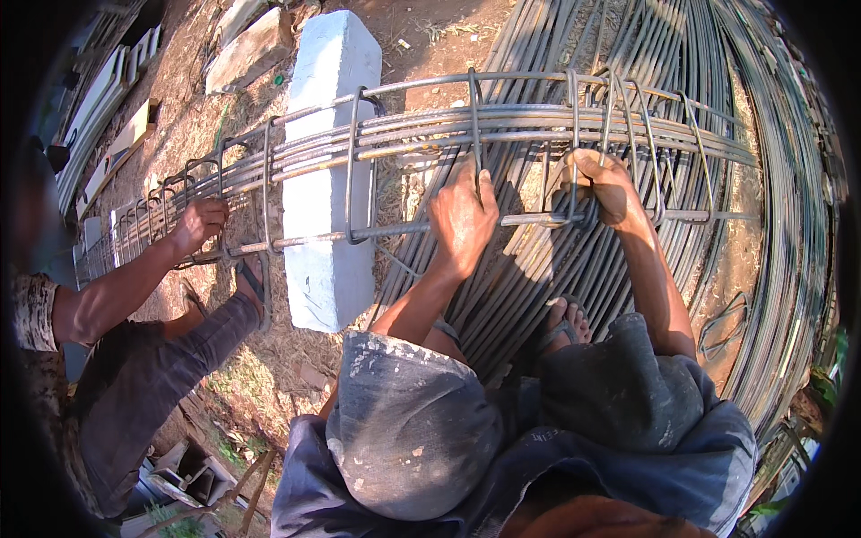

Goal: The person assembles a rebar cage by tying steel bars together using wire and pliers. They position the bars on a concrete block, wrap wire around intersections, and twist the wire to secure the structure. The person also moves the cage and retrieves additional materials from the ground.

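A long rebar cage (413,143) of steel bars and bent stirrups lies crosswise in front of me. My left hand (464,220) is closed around the lower part of a stirrup (474,108), just above the near bottom bar. To its right, my right hand (612,190) has its thumb and fingers curled at another stirrup (575,112). Its fingertips are partly hidden behind the steel. Several more stirrups stand close together and slanted at the cage's right end.
A whitish-blue block (327,282) lies under the cage. Many loose steel bars (525,296) cover the ground beneath and to the right. At the left, a co-worker's hand (199,224) grips the cage. Stones (251,52) and boards (117,152) lie at the far left.
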Demonstrator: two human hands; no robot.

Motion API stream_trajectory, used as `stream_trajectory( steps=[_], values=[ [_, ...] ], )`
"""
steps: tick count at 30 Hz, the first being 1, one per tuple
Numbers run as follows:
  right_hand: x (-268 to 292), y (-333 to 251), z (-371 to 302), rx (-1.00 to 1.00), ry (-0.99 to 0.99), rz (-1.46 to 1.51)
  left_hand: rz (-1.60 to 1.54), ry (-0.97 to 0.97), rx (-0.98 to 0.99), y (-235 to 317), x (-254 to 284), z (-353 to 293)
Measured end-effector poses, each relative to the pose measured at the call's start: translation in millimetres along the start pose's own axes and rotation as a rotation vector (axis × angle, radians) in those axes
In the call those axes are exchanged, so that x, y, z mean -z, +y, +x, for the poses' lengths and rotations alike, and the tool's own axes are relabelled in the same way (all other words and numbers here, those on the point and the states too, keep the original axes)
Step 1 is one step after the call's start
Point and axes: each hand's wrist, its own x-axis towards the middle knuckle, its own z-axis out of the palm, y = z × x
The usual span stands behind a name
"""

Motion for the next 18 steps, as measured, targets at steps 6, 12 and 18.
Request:
stream_trajectory(
  steps=[6, 12, 18],
  values=[
    [-2.0, -1.6, -2.3, 0.034, -0.029, -0.045, -0.08, -0.059, 0.099, -2.0, 16.8, 2.4],
    [-5.8, -7.0, -7.2, -0.012, -0.021, 0.161, 0.297, 0.477, -0.121, -49.8, 67.4, 15.0],
    [-7.2, -0.1, -1.2, 0.025, 0.046, 0.016, 0.363, 0.277, 0.209, -97.1, 96.2, 28.0]
  ],
)
